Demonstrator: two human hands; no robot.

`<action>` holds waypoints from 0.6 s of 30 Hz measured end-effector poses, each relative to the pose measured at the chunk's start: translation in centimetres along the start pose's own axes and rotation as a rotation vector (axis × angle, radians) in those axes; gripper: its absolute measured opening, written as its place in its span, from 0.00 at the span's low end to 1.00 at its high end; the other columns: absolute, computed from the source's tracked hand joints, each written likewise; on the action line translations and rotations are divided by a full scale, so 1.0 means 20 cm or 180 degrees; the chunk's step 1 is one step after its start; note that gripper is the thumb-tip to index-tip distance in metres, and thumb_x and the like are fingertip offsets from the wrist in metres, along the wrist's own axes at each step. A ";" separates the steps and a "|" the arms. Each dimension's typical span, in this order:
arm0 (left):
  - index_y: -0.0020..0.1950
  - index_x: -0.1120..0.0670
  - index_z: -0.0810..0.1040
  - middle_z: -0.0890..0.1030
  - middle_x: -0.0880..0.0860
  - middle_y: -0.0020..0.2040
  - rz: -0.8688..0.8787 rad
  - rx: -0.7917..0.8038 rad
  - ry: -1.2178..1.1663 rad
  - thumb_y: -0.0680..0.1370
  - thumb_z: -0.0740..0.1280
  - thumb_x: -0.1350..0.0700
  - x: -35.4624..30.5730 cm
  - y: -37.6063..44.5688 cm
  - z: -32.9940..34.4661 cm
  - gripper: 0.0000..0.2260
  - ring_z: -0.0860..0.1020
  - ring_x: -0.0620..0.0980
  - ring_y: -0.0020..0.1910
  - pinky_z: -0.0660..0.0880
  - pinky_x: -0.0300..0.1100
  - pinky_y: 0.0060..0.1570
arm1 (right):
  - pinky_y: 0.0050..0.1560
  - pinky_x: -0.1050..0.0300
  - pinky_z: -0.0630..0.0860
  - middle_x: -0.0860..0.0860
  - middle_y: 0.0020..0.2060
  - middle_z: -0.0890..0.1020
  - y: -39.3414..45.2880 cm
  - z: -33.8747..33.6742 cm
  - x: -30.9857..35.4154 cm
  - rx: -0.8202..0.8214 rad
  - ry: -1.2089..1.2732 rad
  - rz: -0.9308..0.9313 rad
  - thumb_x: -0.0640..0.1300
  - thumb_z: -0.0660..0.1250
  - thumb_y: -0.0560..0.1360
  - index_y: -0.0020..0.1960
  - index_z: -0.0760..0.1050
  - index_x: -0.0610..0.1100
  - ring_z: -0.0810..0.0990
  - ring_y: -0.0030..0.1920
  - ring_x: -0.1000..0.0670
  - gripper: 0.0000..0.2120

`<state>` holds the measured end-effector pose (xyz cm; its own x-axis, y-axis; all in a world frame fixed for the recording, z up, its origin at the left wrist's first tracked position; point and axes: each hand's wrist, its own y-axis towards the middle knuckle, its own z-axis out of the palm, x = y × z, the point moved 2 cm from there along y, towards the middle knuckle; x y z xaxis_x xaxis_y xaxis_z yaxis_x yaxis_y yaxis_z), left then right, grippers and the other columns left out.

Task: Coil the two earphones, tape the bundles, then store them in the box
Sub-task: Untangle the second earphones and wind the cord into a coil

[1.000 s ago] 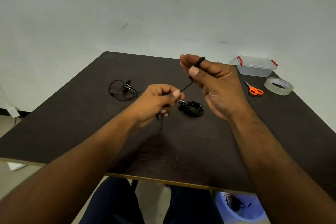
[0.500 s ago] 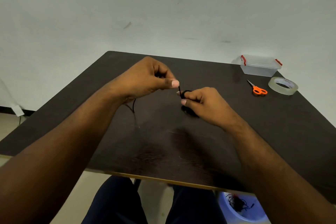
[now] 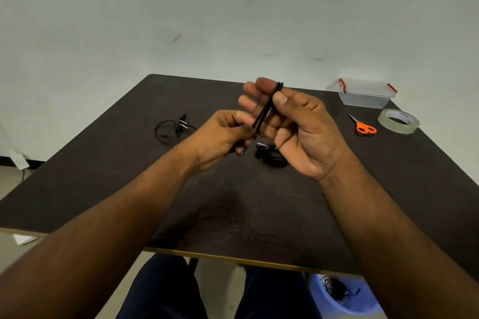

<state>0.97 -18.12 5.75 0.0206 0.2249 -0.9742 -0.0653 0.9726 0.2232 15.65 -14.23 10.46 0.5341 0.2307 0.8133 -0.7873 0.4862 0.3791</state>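
The right hand [image 3: 293, 122] was raised above the middle of the surface [image 3: 259, 202], palm toward the camera, fingers straight and close together. Black earphone cord [image 3: 267, 109] was looped over the fingertips at the top and ran down across the fingers, with the thumb pressed onto it near the upper end. The strands slanted from upper right to lower left, ending in the left hand [image 3: 223, 137], which lay lower and just beside the right and pinched the cord's free run between thumb and curled fingers. The winding axis therefore ran along the right fingers, and the left hand was the one placed to carry the cord round them again.

The rest of that earphone [image 3: 269, 154] lay in a heap on the surface directly beneath the hands. The second earphone [image 3: 172, 128] lay loose toward the left edge. The box [image 3: 366, 92], scissors [image 3: 363, 125] and tape roll [image 3: 398, 120] sat at the far right corner.
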 end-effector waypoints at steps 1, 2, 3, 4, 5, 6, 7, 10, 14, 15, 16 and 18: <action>0.38 0.53 0.83 0.74 0.50 0.30 -0.0028 0.0032 0.0058 0.74 0.68 0.56 0.02 -0.01 0.02 0.07 0.70 0.44 0.29 0.69 0.35 0.28 | 0.59 0.46 0.77 0.41 0.56 0.82 0.01 -0.01 0.01 -0.0032 0.0101 -0.0072 0.39 0.65 0.74 0.56 0.81 0.38 0.80 0.59 0.42 0.13; 0.40 0.53 0.84 0.73 0.51 0.30 -0.0062 0.0047 0.0172 0.75 0.67 0.53 0.04 -0.03 0.03 0.08 0.69 0.44 0.28 0.68 0.36 0.28 | 0.60 0.46 0.77 0.42 0.57 0.82 0.01 -0.03 0.01 -0.0074 0.0098 -0.0124 0.39 0.65 0.74 0.56 0.81 0.38 0.80 0.60 0.42 0.13; 0.43 0.53 0.84 0.72 0.51 0.30 -0.0089 0.0034 0.0319 0.76 0.67 0.51 0.05 -0.05 0.04 0.09 0.68 0.45 0.28 0.68 0.36 0.27 | 0.61 0.47 0.76 0.42 0.58 0.82 0.02 -0.05 0.02 -0.0125 -0.0011 -0.0148 0.39 0.65 0.74 0.57 0.80 0.39 0.79 0.61 0.42 0.13; 0.44 0.54 0.84 0.72 0.51 0.30 -0.0124 -0.0010 0.0464 0.77 0.66 0.50 0.06 -0.06 0.04 0.11 0.68 0.45 0.26 0.67 0.37 0.27 | 0.62 0.47 0.75 0.42 0.58 0.82 0.02 -0.07 0.02 -0.0184 -0.0226 -0.0158 0.38 0.65 0.74 0.58 0.80 0.38 0.79 0.62 0.42 0.13; 0.45 0.55 0.84 0.73 0.51 0.29 -0.0143 -0.0072 0.0620 0.77 0.66 0.49 0.07 -0.08 0.03 0.11 0.68 0.45 0.26 0.66 0.37 0.26 | 0.63 0.47 0.75 0.43 0.59 0.81 0.02 -0.10 0.02 -0.0238 -0.0552 -0.0163 0.37 0.66 0.74 0.59 0.79 0.38 0.78 0.62 0.43 0.14; 0.46 0.54 0.84 0.73 0.51 0.29 -0.0150 -0.0130 0.0787 0.78 0.66 0.50 0.07 -0.09 0.03 0.11 0.68 0.45 0.25 0.65 0.36 0.25 | 0.64 0.49 0.74 0.43 0.60 0.81 0.02 -0.12 0.02 -0.0280 -0.0981 -0.0167 0.36 0.66 0.75 0.59 0.78 0.37 0.78 0.63 0.44 0.14; 0.47 0.54 0.84 0.74 0.50 0.29 -0.0148 -0.0162 0.0988 0.79 0.65 0.51 0.07 -0.10 0.02 0.10 0.69 0.45 0.26 0.65 0.36 0.25 | 0.64 0.51 0.74 0.45 0.60 0.81 0.02 -0.14 0.02 -0.0312 -0.1439 -0.0159 0.34 0.66 0.75 0.60 0.78 0.38 0.78 0.63 0.47 0.14; 0.52 0.53 0.83 0.77 0.48 0.30 -0.0086 0.0001 0.1732 0.80 0.65 0.54 0.05 -0.13 0.01 0.08 0.72 0.43 0.27 0.69 0.35 0.28 | 0.62 0.63 0.73 0.51 0.61 0.80 0.01 -0.17 -0.01 -0.0337 -0.2348 -0.0084 0.33 0.66 0.76 0.61 0.77 0.38 0.77 0.63 0.55 0.14; 0.53 0.54 0.82 0.82 0.51 0.39 -0.0120 0.0393 0.2979 0.79 0.66 0.51 0.00 -0.16 0.05 0.09 0.80 0.46 0.36 0.77 0.46 0.41 | 0.62 0.54 0.76 0.51 0.62 0.79 0.00 -0.19 -0.09 -0.0226 -0.3066 0.0283 0.35 0.64 0.78 0.50 0.82 0.43 0.76 0.63 0.57 0.09; 0.51 0.53 0.83 0.82 0.49 0.38 -0.0120 0.0447 0.3256 0.79 0.66 0.50 -0.02 -0.17 0.05 0.09 0.79 0.46 0.36 0.77 0.47 0.41 | 0.64 0.52 0.74 0.51 0.62 0.79 0.00 -0.20 -0.12 -0.0155 -0.3294 0.0424 0.35 0.63 0.79 0.48 0.83 0.46 0.76 0.64 0.57 0.11; 0.48 0.52 0.83 0.81 0.48 0.37 -0.0095 0.0447 0.3473 0.78 0.67 0.48 -0.05 -0.17 0.04 0.09 0.79 0.46 0.36 0.76 0.46 0.39 | 0.67 0.54 0.72 0.53 0.63 0.79 -0.01 -0.21 -0.14 -0.0081 -0.3476 0.0589 0.35 0.63 0.79 0.51 0.82 0.47 0.75 0.64 0.59 0.11; 0.44 0.49 0.83 0.80 0.45 0.35 0.0025 0.0282 0.3668 0.75 0.70 0.47 -0.13 -0.18 0.00 0.06 0.78 0.42 0.35 0.74 0.43 0.36 | 0.64 0.58 0.72 0.62 0.59 0.79 -0.03 -0.22 -0.16 0.0082 -0.3680 0.0864 0.36 0.62 0.79 0.56 0.82 0.46 0.77 0.59 0.62 0.13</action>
<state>1.15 -22.13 7.45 -0.9049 0.0880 -0.4164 0.0097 0.9824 0.1865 15.76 -11.66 5.69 -0.2358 -0.5805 0.7794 -0.8449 0.5187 0.1307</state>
